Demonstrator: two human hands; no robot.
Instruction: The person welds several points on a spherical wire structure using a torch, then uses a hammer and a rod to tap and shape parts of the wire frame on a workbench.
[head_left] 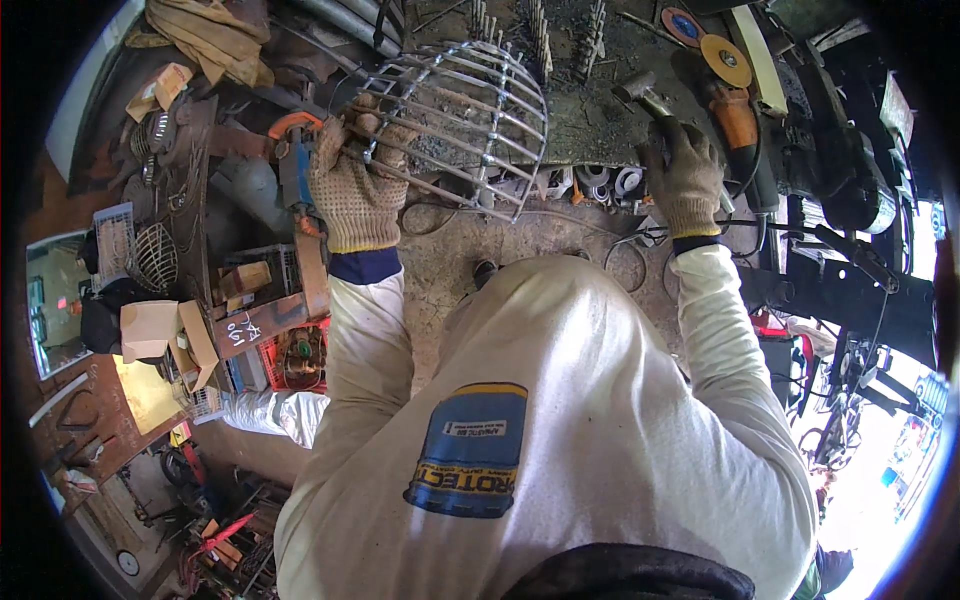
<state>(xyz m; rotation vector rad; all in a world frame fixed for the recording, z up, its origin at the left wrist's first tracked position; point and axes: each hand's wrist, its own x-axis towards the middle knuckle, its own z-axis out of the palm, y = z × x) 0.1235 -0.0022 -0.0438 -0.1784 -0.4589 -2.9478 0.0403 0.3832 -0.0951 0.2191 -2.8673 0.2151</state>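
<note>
My left hand (358, 190), in a knit work glove, is closed around the rim of a domed round grille of welded metal bars (488, 140). The grille is tilted up over the near edge of a dark, gritty workbench (590, 125). In my gloved right hand (688, 178) is a hammer (652, 102), gripped by its handle. Its head points away from me over the bench, to the right of the grille and apart from it. Some of the handle is hidden under my fingers.
An orange angle grinder (738, 120) with a yellow disc lies right of the hammer. Rows of short metal rods (540, 45) stand at the back of the bench. Left are a blue clamp-like tool with an orange handle (296, 165), an open cardboard box (165, 330) and a red crate (300, 355).
</note>
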